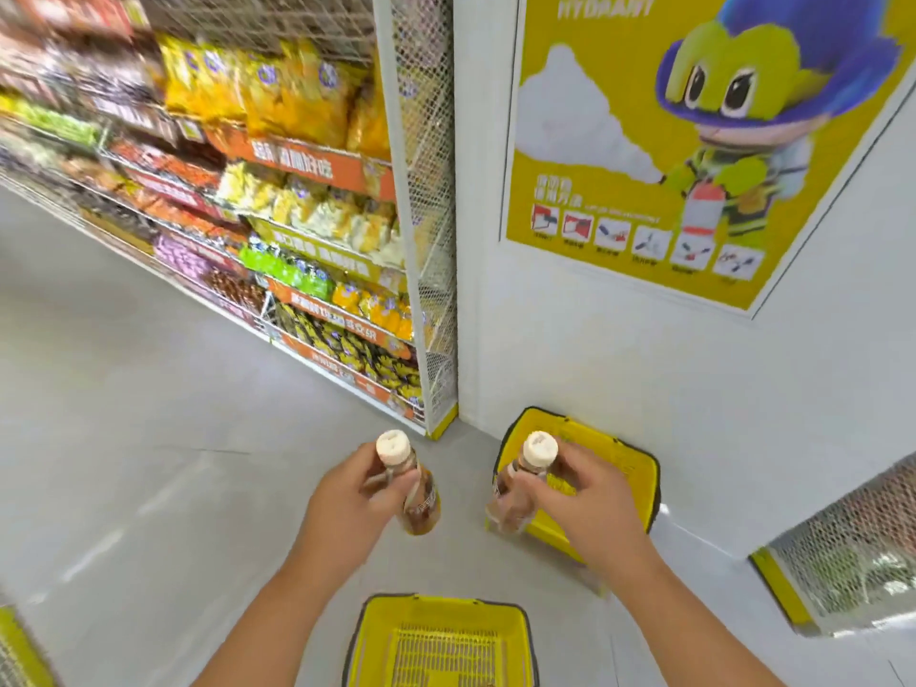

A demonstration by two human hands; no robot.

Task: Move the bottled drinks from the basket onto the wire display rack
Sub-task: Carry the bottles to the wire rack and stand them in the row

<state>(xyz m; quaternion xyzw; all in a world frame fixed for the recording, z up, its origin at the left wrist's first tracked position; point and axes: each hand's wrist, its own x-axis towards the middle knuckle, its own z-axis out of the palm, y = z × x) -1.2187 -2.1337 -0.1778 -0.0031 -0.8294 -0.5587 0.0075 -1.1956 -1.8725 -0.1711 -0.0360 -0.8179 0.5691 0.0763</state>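
Note:
My left hand [347, 503] grips a brown bottled drink [421, 503] by its neck, just under a cream cap, upright above the floor. My right hand [580, 493] pinches the neck of a second brown bottled drink [505, 503] with the same cream cap. A yellow basket [381, 632] sits on the floor right below my arms; the part I see holds nothing. A second yellow basket [624, 458] stands by the white wall behind the right bottle. The wire display rack [421, 190], white mesh with a yellow foot, rises at centre left, full of snack bags.
Snack shelves run along the left side of a grey floor aisle. A yellow poster [619, 156] hangs on the white wall to the right. Another mesh rack corner [852, 547] shows at lower right, and a yellow rack edge [20, 647] at lower left.

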